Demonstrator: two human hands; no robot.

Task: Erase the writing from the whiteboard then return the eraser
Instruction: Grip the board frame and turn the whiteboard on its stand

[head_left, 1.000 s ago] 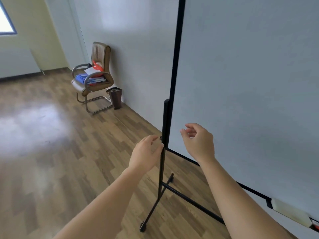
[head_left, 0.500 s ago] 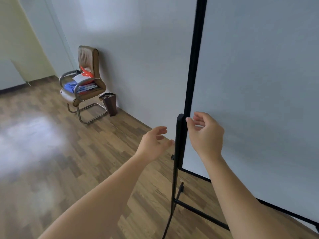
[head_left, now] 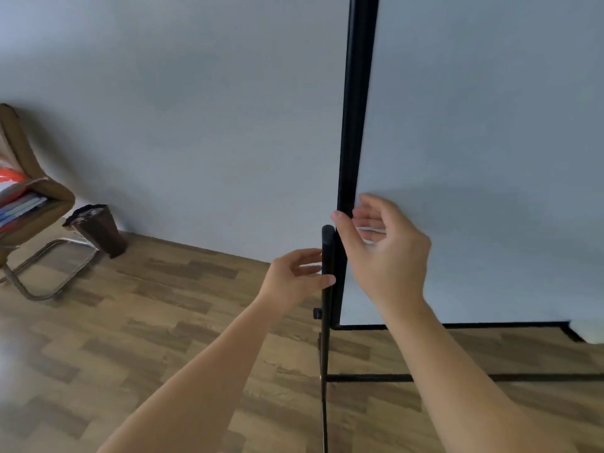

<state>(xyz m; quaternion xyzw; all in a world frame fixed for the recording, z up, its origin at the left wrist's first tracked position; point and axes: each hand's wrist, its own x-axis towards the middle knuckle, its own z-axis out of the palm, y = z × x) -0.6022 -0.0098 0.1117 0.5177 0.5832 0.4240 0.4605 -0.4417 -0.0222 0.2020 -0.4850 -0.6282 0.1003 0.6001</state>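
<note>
At the left edge of the whiteboard [head_left: 490, 142], we see the right hand [head_left: 385, 253] half open, its thumb on the black frame [head_left: 354, 125]. The left hand [head_left: 294, 279] is spread loosely, fingertips touching the stand's post [head_left: 327, 256]. The board's face looks blank. No eraser shows. A chair [head_left: 29, 204] stands far left.

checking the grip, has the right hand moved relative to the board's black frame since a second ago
Yes. The right hand has closed in leftward on the black frame; its thumb now touches the edge.
</note>
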